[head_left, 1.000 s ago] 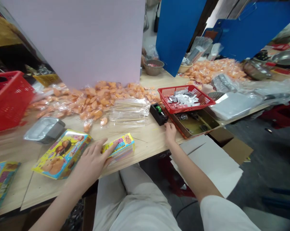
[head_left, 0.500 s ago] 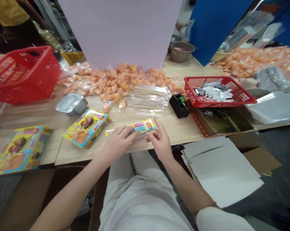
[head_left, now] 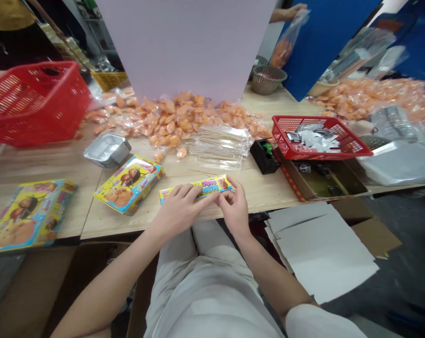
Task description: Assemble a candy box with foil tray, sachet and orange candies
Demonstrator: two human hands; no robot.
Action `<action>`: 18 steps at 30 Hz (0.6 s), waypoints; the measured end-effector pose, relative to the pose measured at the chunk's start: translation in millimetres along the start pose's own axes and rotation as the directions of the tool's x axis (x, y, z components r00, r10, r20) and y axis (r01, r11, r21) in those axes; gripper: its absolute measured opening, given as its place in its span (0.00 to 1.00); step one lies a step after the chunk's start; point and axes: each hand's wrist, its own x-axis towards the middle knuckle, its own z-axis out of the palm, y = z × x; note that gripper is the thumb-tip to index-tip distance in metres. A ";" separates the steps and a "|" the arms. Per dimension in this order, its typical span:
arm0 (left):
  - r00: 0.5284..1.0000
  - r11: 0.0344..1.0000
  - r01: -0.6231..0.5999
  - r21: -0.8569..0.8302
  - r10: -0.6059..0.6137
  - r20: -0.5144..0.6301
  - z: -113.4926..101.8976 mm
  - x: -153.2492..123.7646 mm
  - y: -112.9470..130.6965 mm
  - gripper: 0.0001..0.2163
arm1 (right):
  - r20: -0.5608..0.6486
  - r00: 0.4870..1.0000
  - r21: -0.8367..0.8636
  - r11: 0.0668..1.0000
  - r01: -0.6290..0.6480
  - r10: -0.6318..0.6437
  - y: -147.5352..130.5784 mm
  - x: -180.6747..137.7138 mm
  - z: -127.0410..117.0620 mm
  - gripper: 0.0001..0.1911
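A small yellow printed box lies near the front edge of the wooden table. My left hand rests on its near side with the fingers curled over it. My right hand pinches the same box at its right end, fingertips pressed together against it. A black tape dispenser stands just beyond my right hand. Bags of wooden skewers lie behind the box.
Two larger yellow boxes lie to the left, with a foil tray and a red basket. Orange wrapped pieces pile up against a pink board. A red tray of silver sachets sits right. Another person's hand holds a bag far back.
My right hand came back from beside the tape dispenser to the small box and closed on its right end. My left hand stayed on the box.
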 end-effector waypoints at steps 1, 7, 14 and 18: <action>0.999 1.000 0.030 -0.008 -0.029 0.014 -0.7 2.0 1.3 0.22 | -0.001 1.000 0.006 1.000 0.003 -0.003 0.6 -0.9 0.0 0.30; 0.956 0.949 0.294 -0.110 -0.293 0.025 -0.5 21.4 14.9 0.17 | 0.007 1.000 0.032 0.999 0.016 -0.016 11.3 -11.7 -4.3 0.26; 0.904 0.899 0.423 -0.112 -0.428 -0.020 10.4 38.5 28.0 0.18 | 0.009 1.000 0.071 0.997 -0.002 0.001 23.6 -11.6 -5.1 0.32; 0.928 0.932 0.362 -0.030 -0.363 -0.088 17.8 32.1 25.7 0.20 | 0.008 0.999 0.056 0.997 -0.051 0.050 30.0 -7.9 -9.9 0.41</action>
